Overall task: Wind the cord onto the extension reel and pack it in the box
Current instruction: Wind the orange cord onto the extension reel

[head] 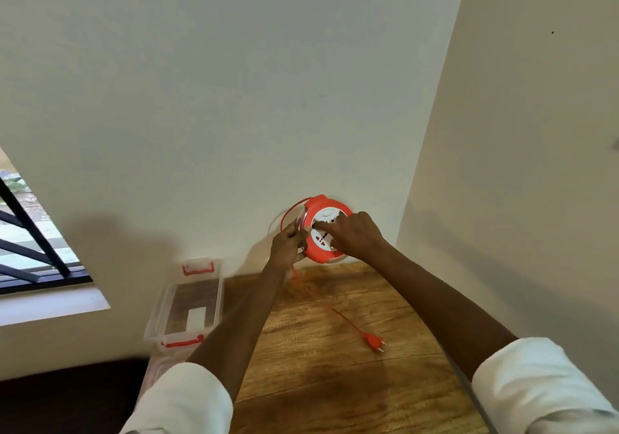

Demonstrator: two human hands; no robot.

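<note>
Gripping the reel (322, 232), both hands (287, 244) (356, 232) hover beyond the plug (372, 340), clear box (186, 303) alongside.

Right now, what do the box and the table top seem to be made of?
The box looks like clear, glossy plastic: the wood shows through its walls. The table top looks like wood or wood-look laminate with a smooth finish: brown grain lines run across it.

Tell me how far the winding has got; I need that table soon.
Done: nothing is packed. In hand: left hand grips the orange extension reel raised above the wooden table, right hand on its white face. Left: cord and plug lie unwound; the clear box waits open.
</note>
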